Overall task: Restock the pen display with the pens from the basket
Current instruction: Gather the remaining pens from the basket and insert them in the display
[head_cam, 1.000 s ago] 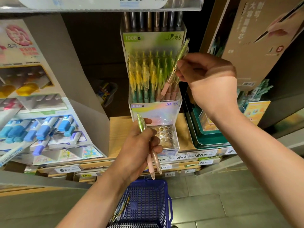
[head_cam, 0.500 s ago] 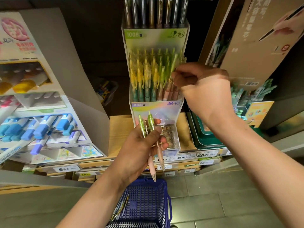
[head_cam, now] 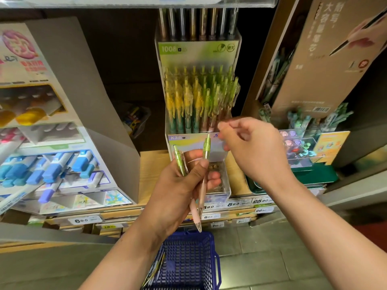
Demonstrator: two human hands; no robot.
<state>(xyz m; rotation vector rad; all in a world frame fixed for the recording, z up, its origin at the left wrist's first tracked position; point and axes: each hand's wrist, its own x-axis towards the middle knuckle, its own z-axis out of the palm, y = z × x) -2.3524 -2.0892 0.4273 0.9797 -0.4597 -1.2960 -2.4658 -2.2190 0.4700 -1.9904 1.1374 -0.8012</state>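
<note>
1. Cut off: the top row of dark pens (head_cam: pixel 196 24) in the pen display (head_cam: pixel 199 50) loses its upper ends behind the clear ledge above.
2. Cut off: the blue basket (head_cam: pixel 188 264) runs out of the lower frame edge, and the left forearm covers its left rim. A few thin basket pens (head_cam: pixel 156 266) lie against its left wall; their number cannot be told.
3. Hard to make out: the right grip (head_cam: pixel 257 151) is blurred. Its fingers are loosely curled in front of the display's lower label, and nothing shows between them.
4. The left grip (head_cam: pixel 184 185) is closed round two pens (head_cam: pixel 206 150), green tops up and pink ends down, just below the display's front and above the basket.
5. The display stands near the front edge of the wooden shelf (head_cam: pixel 150 174). Its middle tier is packed with upright stocked pens (head_cam: pixel 188 101), yellow-clipped to the left and green-clipped to the right.
6. A small clear box (head_cam: pixel 225 185) sits at the display's foot. It holds small gold-coloured pieces, too indistinct to identify.
7. A marker stand (head_cam: pixel 52 164) occupies the shelf's left end, and a green tray (head_cam: pixel 314 176) lies to the right.
</note>
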